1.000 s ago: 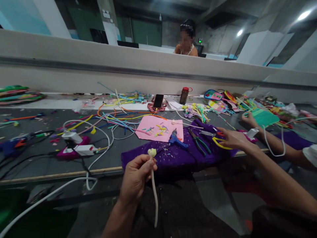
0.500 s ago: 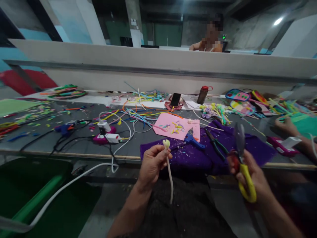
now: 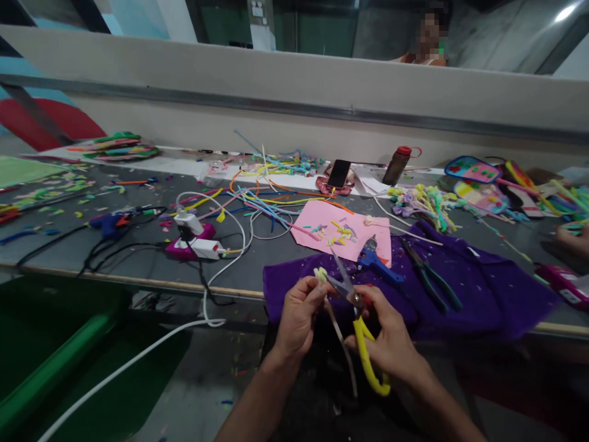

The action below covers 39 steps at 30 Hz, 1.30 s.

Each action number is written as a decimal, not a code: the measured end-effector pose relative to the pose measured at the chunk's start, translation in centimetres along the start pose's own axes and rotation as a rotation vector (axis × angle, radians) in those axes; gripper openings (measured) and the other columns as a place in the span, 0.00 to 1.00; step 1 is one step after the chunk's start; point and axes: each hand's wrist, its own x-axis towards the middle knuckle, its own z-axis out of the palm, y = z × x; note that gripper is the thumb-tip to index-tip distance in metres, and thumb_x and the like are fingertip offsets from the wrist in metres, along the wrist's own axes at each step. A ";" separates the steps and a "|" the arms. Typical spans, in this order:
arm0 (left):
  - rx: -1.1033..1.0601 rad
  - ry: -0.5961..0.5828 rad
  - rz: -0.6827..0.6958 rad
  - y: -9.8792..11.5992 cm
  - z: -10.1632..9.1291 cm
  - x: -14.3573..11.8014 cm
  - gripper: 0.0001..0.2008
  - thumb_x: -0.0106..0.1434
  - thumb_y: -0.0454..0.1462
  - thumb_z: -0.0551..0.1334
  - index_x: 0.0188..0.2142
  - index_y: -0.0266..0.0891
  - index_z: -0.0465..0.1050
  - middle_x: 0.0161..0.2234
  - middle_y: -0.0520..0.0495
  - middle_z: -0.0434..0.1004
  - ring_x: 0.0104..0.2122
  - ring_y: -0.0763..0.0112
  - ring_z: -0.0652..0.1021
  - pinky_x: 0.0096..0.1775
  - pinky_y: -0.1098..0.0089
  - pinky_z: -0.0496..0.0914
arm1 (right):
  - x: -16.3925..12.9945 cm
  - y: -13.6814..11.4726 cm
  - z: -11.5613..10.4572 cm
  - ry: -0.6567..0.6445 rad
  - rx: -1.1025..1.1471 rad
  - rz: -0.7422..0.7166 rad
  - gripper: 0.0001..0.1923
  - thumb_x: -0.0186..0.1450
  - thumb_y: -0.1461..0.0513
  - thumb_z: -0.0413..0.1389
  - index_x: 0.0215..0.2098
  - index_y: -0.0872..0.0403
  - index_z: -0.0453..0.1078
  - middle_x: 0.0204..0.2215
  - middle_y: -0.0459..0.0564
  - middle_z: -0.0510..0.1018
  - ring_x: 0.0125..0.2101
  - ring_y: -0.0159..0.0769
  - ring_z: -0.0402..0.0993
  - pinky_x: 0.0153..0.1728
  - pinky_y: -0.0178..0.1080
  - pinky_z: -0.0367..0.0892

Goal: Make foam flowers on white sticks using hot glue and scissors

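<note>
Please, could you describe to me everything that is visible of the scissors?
The scissors have two grey, metallic-looking blades meeting at a pivot, a yellow handle loop that looks like plastic, and a red part largely hidden by fingers. The right hand holds them raised, blades spread open and pointing up-left in the picture, yellow loop lowest. One blade reaches the pale knob at the left hand; whether they touch, I cannot tell.

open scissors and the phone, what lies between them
In the head view, a pink sheet, coloured scraps and an orange strand lie between scissors and phone.
</note>
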 end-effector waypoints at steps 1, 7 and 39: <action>-0.002 0.015 0.022 -0.3 0.0 0.0 0.09 0.51 0.39 0.66 0.27 0.36 0.69 0.21 0.55 0.69 0.19 0.81 0.66 0.23 0.78 0.61 | -0.1 0.2 0.3 0.014 -0.029 -0.014 0.34 0.47 0.62 0.62 0.51 0.48 0.58 0.38 0.48 0.67 0.34 0.37 0.66 0.33 0.38 0.65; 0.036 0.028 0.114 -1.4 -0.1 -0.1 0.08 0.51 0.37 0.66 0.27 0.35 0.70 0.23 0.54 0.69 0.22 0.80 0.67 0.27 0.77 0.64 | -0.6 0.8 0.8 0.061 -0.102 -0.053 0.38 0.46 0.61 0.62 0.55 0.49 0.58 0.35 0.48 0.66 0.31 0.36 0.64 0.28 0.36 0.65; 0.163 0.006 0.122 -2.9 -0.3 0.3 0.09 0.51 0.39 0.66 0.30 0.36 0.73 0.25 0.51 0.73 0.25 0.74 0.72 0.31 0.72 0.67 | -1.4 2.4 1.0 0.042 -0.040 -0.136 0.35 0.54 0.61 0.59 0.58 0.50 0.55 0.31 0.47 0.66 0.30 0.35 0.65 0.29 0.37 0.66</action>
